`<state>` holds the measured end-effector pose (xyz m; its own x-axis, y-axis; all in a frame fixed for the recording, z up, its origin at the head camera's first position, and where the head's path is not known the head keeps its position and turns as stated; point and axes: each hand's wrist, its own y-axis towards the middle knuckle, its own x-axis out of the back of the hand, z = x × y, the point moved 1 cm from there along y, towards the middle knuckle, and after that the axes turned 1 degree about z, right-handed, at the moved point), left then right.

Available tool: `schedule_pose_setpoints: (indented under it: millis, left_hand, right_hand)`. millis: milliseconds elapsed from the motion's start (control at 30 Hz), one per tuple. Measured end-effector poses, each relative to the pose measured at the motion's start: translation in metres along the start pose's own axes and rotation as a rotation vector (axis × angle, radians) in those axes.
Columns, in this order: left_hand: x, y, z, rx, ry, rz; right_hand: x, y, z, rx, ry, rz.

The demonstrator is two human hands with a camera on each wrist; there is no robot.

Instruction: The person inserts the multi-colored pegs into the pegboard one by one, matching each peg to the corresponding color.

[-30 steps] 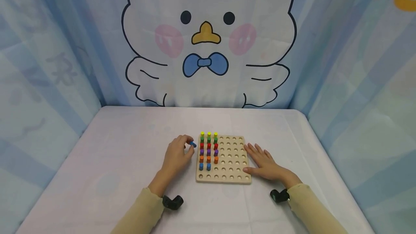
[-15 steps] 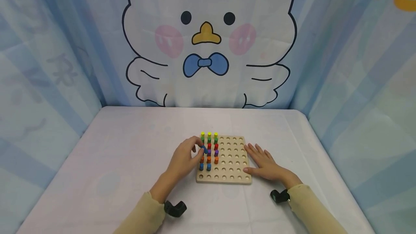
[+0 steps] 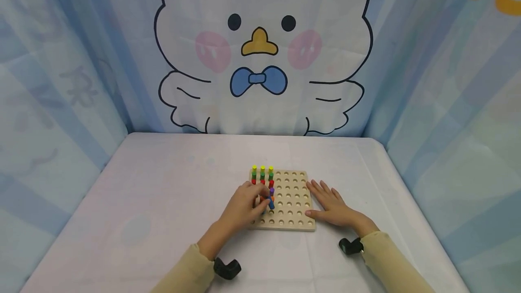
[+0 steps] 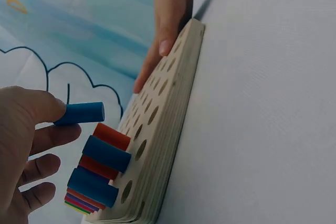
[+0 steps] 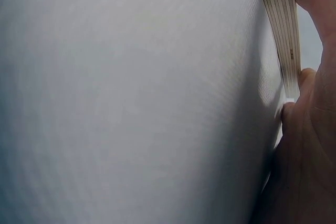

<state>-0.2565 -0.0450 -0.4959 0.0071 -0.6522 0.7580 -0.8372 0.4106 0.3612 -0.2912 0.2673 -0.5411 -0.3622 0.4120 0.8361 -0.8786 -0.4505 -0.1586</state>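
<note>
Between thumb and fingers, my left hand (image 3: 243, 205) pinches a blue peg (image 4: 84, 113) just above the wooden pegboard (image 3: 291, 227). In the head view the blue peg tilts over the third column, near an empty hole by the orange peg. Coloured pegs stand in the board's left columns: yellow (image 3: 262, 168), green, red (image 3: 271, 184), purple, orange (image 4: 111, 136) and blue (image 4: 106, 153). My left hand hides several of them in the head view. My right hand (image 3: 334, 205) rests at the board's right edge with fingers spread, thumb and fingertips touching it.
The board lies on a table with a white cloth (image 3: 171, 180). Rows of bare holes fill its right part. A curtain with a cartoon bird (image 3: 260, 103) hangs behind the table. A black wrist camera (image 3: 227, 269) sits on the left wrist, another (image 3: 351, 246) on the right.
My left hand has carried the blue peg rightward and toward the front, from beside the board's left edge to over the third column. My right hand has stayed in place.
</note>
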Motion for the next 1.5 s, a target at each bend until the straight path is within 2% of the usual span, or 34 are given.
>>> schedule_pose_setpoints:
  millis: [167,300,567,767,967,1133,1500]
  left_hand:
    - [-0.009,-0.001,-0.002,-0.028,0.095,0.036]
    - [-0.013,-0.002,-0.003,-0.054,0.161,0.037]
    - [-0.017,-0.003,-0.004,-0.04,0.211,0.057]
    - [-0.018,-0.003,-0.004,-0.054,0.253,0.037]
    - [-0.019,-0.004,-0.003,-0.074,0.277,0.025]
    - [-0.017,-0.003,-0.003,-0.097,0.289,0.04]
    - [-0.011,-0.003,-0.003,-0.043,0.243,0.073]
  right_hand:
    - [0.0,0.0,0.0,0.003,-0.004,0.0]
    - [0.0,0.0,0.001,0.009,-0.004,-0.002]
    - [-0.002,0.001,-0.002,-0.004,-0.007,-0.003]
    - [-0.002,0.002,-0.004,-0.002,-0.005,-0.004]
    - [-0.002,0.002,-0.005,0.0,-0.005,-0.008]
    - [-0.001,0.001,-0.003,0.003,0.003,-0.006]
    - [-0.001,0.001,-0.002,0.006,-0.012,-0.01]
